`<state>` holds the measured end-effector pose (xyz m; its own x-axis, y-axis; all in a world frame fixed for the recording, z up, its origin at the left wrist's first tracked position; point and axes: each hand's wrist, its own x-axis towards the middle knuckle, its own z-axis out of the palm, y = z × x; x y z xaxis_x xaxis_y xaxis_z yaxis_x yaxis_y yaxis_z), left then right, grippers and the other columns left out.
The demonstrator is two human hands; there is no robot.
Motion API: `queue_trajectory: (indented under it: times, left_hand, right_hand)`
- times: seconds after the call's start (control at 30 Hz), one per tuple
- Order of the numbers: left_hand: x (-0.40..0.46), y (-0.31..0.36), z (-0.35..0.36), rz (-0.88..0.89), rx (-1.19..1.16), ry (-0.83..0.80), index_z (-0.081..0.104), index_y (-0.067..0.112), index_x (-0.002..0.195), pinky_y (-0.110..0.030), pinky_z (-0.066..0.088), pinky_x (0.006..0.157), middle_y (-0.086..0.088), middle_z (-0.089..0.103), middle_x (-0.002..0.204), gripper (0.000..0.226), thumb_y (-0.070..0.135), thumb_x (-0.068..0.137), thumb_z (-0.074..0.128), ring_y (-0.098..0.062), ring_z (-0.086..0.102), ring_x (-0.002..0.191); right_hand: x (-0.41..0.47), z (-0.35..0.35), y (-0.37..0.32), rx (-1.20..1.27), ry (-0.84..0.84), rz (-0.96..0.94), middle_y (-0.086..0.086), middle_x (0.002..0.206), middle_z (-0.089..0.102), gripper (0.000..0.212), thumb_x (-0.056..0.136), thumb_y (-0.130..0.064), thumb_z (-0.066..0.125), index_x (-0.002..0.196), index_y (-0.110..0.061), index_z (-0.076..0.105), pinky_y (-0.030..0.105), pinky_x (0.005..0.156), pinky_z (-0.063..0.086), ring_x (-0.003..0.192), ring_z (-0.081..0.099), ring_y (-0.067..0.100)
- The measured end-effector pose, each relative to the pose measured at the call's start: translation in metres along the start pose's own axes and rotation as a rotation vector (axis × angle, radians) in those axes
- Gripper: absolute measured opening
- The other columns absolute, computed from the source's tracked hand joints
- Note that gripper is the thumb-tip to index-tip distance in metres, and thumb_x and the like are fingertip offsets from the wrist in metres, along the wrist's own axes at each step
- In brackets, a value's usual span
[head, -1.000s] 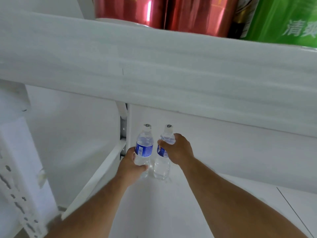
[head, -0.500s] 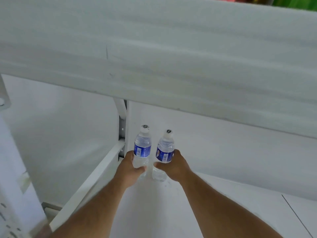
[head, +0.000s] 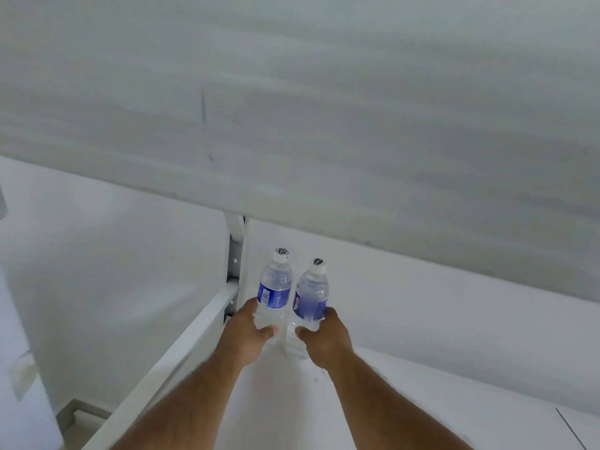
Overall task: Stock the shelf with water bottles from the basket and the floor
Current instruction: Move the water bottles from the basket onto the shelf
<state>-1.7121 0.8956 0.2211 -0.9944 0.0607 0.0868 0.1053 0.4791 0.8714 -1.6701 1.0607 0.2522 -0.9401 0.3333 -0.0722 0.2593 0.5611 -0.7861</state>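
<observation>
Your left hand [head: 248, 336] and right hand [head: 324, 339] have slid down both water bottles [head: 274, 287], fingers still clamped low, set by the shelf post [head: 234, 264], ready for release.

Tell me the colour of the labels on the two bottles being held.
Blue, on both the left bottle and the right bottle, seen in the head view.

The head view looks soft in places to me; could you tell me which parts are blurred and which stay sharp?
Head view: the upper shelf board is smeared with streaky blur; the two water bottles and both hands, left hand and right hand, are fairly sharp, labels and cap scribbles visible though not legible; lighting is flat and bluish-white, with no hard shadows or glare.
</observation>
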Motion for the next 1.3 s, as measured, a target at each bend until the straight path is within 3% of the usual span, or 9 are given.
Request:
queue_trajectory:
  times: [0.27, 0.43, 0.53, 0.7, 0.8, 1.07, 1.3]
  left_hand:
    - [-0.024, 0.005, -0.012, -0.093, 0.070, -0.086, 0.035, 0.014, 0.147, -0.038, 0.044, 0.105, -0.006, 0.053, 0.142, 0.081, 0.029, 0.080, 0.078, -0.025, 0.053, 0.127]
    - [-0.067, 0.019, -0.030, -0.060, 0.087, -0.091, 0.051, 0.021, 0.128, -0.033, 0.053, 0.088, 0.000, 0.066, 0.119, 0.053, 0.025, 0.080, 0.071, -0.023, 0.065, 0.109]
    - [-0.102, 0.036, -0.050, -0.040, 0.215, -0.167, 0.044, 0.028, 0.138, -0.042, 0.055, 0.092, 0.002, 0.062, 0.126, 0.062, 0.032, 0.081, 0.068, -0.026, 0.063, 0.111]
    - [-0.154, 0.061, -0.090, 0.037, 0.517, -0.287, 0.029, 0.023, 0.150, -0.041, 0.043, 0.107, -0.002, 0.044, 0.150, 0.075, 0.040, 0.086, 0.064, -0.027, 0.047, 0.132]
    - [-0.181, 0.073, -0.111, 0.085, 0.618, -0.381, 0.028, 0.025, 0.151, -0.043, 0.043, 0.106, -0.004, 0.043, 0.149, 0.074, 0.042, 0.086, 0.061, -0.028, 0.046, 0.132]
    - [-0.243, 0.094, -0.138, 0.150, 0.700, -0.455, 0.019, 0.027, 0.155, -0.044, 0.038, 0.110, 0.001, 0.030, 0.159, 0.078, 0.040, 0.089, 0.058, -0.027, 0.039, 0.139]
    - [-0.332, 0.101, -0.121, 0.160, 0.774, -0.500, 0.017, 0.029, 0.155, -0.042, 0.036, 0.111, 0.003, 0.021, 0.162, 0.077, 0.040, 0.090, 0.056, -0.027, 0.033, 0.141]
  right_hand:
    - [-0.024, 0.000, 0.002, -0.181, -0.075, 0.081, 0.004, 0.110, 0.058, 0.059, 0.088, -0.040, 0.068, 0.132, -0.011, 0.042, 0.031, 0.077, 0.054, 0.101, 0.064, 0.025]
    - [-0.062, -0.010, -0.009, -0.295, -0.084, 0.084, 0.011, 0.133, 0.057, 0.065, 0.093, -0.042, 0.060, 0.142, -0.007, 0.036, 0.030, 0.082, 0.048, 0.114, 0.060, 0.029]
    - [-0.097, -0.016, -0.020, -0.407, -0.107, 0.032, 0.010, 0.138, 0.055, 0.064, 0.094, -0.045, 0.055, 0.143, -0.009, 0.036, 0.034, 0.095, 0.046, 0.124, 0.054, 0.030]
    - [-0.168, -0.025, -0.039, -0.528, -0.108, -0.009, 0.005, 0.142, 0.053, 0.066, 0.093, -0.052, 0.053, 0.146, -0.016, 0.037, 0.034, 0.094, 0.042, 0.129, 0.049, 0.029]
    - [-0.211, -0.030, -0.047, -0.602, -0.124, 0.011, 0.005, 0.153, 0.042, 0.074, 0.093, -0.053, 0.051, 0.152, -0.015, 0.029, 0.037, 0.105, 0.038, 0.137, 0.041, 0.028]
    - [-0.307, -0.043, -0.054, -0.724, -0.130, -0.060, 0.006, 0.144, 0.045, 0.065, 0.094, -0.052, 0.048, 0.146, -0.014, 0.036, 0.044, 0.103, 0.041, 0.132, 0.042, 0.030]
    - [-0.380, -0.062, -0.017, -0.704, -0.171, -0.072, 0.005, 0.150, 0.040, 0.065, 0.095, -0.049, 0.047, 0.148, -0.014, 0.033, 0.045, 0.107, 0.038, 0.139, 0.035, 0.028]
